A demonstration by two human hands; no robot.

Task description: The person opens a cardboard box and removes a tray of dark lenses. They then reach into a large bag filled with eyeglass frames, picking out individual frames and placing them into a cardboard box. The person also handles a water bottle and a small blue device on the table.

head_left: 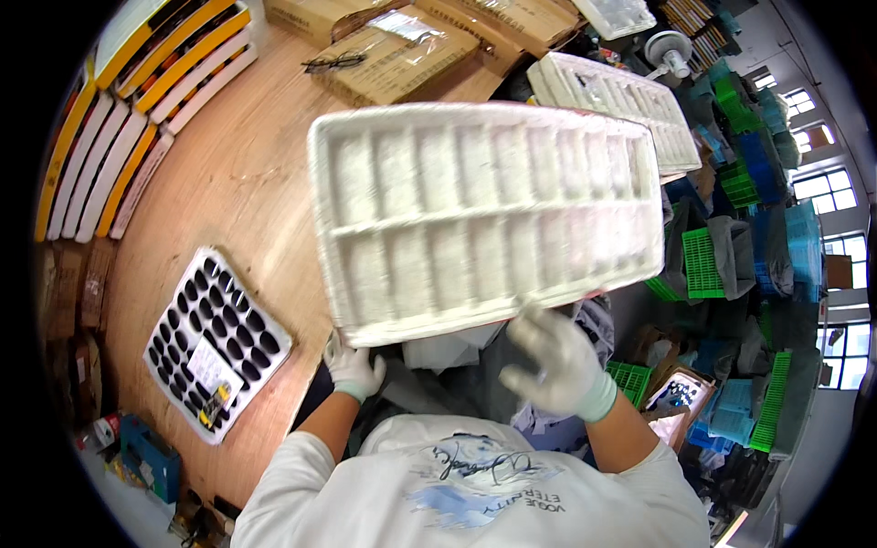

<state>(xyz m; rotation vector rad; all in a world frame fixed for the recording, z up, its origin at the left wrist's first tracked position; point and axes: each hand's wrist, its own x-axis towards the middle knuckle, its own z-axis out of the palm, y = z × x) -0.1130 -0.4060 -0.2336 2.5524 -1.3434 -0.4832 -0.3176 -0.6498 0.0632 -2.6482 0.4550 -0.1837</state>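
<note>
A large white tray (pixel 489 219) with two rows of oblong compartments is raised in front of me, tilted over the table's edge. At its lower left corner, my gloved left hand (pixel 354 368) grips it. My gloved right hand (pixel 553 363) is just below the tray's lower edge, slightly blurred, with fingers apart and nothing visible in them. On the table to the left lies a white tray of dark oval lenses (pixel 219 306), with a paper and a small yellow item (pixel 217 406) on it.
The wooden table (pixel 228 164) holds stacked yellow-and-white trays (pixel 128 155) at left and flat cardboard boxes (pixel 393 73) with black glasses at the back. More white compartment trays (pixel 612 110), a white fan (pixel 671 55) and green crates (pixel 703 260) stand at the right.
</note>
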